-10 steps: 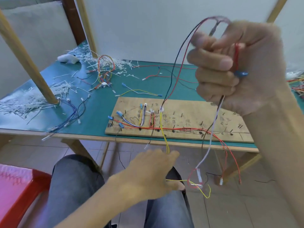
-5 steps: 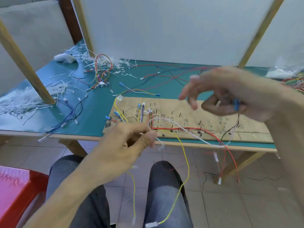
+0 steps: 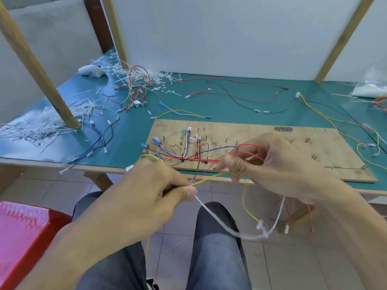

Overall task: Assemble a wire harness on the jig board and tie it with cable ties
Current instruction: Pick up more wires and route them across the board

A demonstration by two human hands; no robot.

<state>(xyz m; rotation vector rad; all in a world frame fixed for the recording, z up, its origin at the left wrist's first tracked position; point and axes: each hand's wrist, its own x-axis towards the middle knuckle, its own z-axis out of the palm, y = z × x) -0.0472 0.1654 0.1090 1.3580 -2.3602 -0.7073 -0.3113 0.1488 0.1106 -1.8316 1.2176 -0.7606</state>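
– Wire harness is part-laid on the left half of the jig board. Coloured leads run between the pegs, with small blue and white plugs at their ends.

– And where's the board?

– Flat on the green table, along its near edge, right in front of the seated person.

– What are the hands doing?

– Both are over the near edge of the board, close to each other but not touching. The left hand pinches a yellow wire between thumb and forefinger. A white wire comes out of the same pinch and sags down over the knees to a small plug.

– And the other one?

– The right hand has its fingers curled round red wires coming off the board, and the yellow wire runs across to it. The fingertips are blurred, so I can't tell the exact grip.

– Anything else around?

– Loose red and black leads lie behind the board, and there's a tangled coloured bundle at the far left. Blue leads lie by a wooden post, with heaps of white cable ties along the left side. There's a clear bag at the far right and a red stool by the left knee.
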